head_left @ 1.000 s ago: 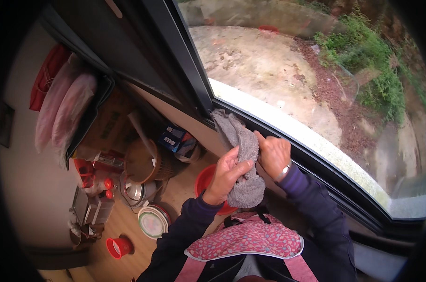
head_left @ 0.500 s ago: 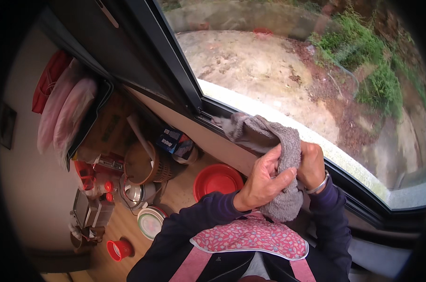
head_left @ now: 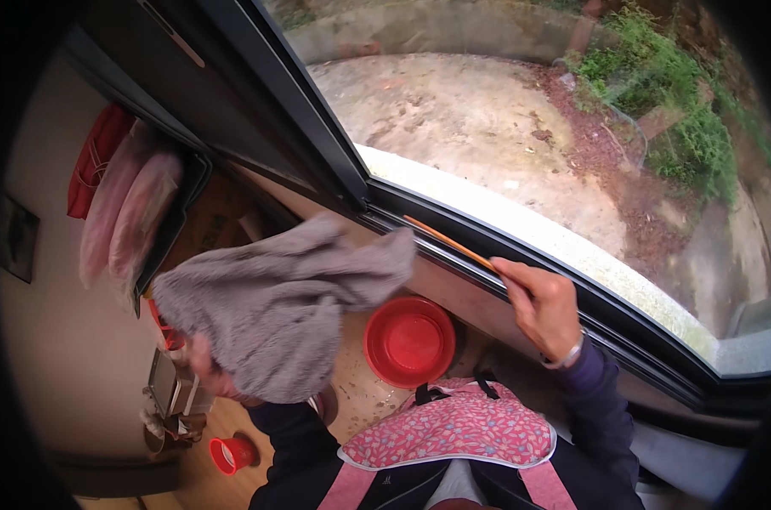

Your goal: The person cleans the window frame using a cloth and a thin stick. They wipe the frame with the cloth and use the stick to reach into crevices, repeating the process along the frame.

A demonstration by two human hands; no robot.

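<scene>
My left hand (head_left: pixel 209 374) holds a grey fuzzy cloth (head_left: pixel 275 297) lifted up on my left, and the cloth hides most of that hand. My right hand (head_left: pixel 545 308) grips a thin orange stick (head_left: pixel 449 244) and lays it along the dark window track (head_left: pixel 453 242) at the sill. A red bowl (head_left: pixel 409 342) sits on the wooden counter between my two hands. I wear a pink patterned apron (head_left: pixel 449 433) over dark sleeves.
A large window (head_left: pixel 504 127) looks onto a concrete yard with green plants. Red and pink cloths (head_left: pixel 113 195) hang at the left. A small red cup (head_left: pixel 230 453) and several kitchen items (head_left: pixel 169 395) stand at the lower left.
Both hands were together on the cloth at the window track. Now the left hand has swung the cloth off to the left, and the right hand holds the stick in the track.
</scene>
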